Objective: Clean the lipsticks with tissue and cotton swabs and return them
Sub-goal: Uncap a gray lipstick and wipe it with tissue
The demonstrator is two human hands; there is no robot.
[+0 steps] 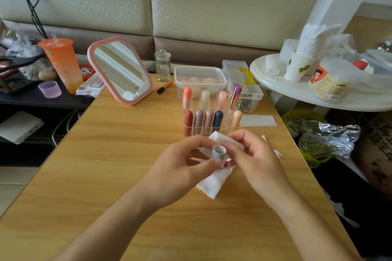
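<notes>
My left hand (180,167) pinches a small pale-blue lipstick cap (218,152), its open end turned up toward me. My right hand (252,156) holds a white tissue (214,182) against the cap; the tissue hangs down onto the wooden table (118,154). A bit of red shows under my right fingers, and I cannot tell what it is. Behind my hands stands a clear acrylic organizer (212,116) with several lipsticks upright in its slots. A cotton swab (273,148) lies on the table to the right of my right hand.
A pink mirror (121,69), a small glass jar (163,65), an orange-capped pen (164,87) and a lidded plastic box (199,79) sit at the table's back. A folded tissue (257,121) lies right of the organizer. An orange drink cup (62,63) stands left, a white round side table (297,95) right.
</notes>
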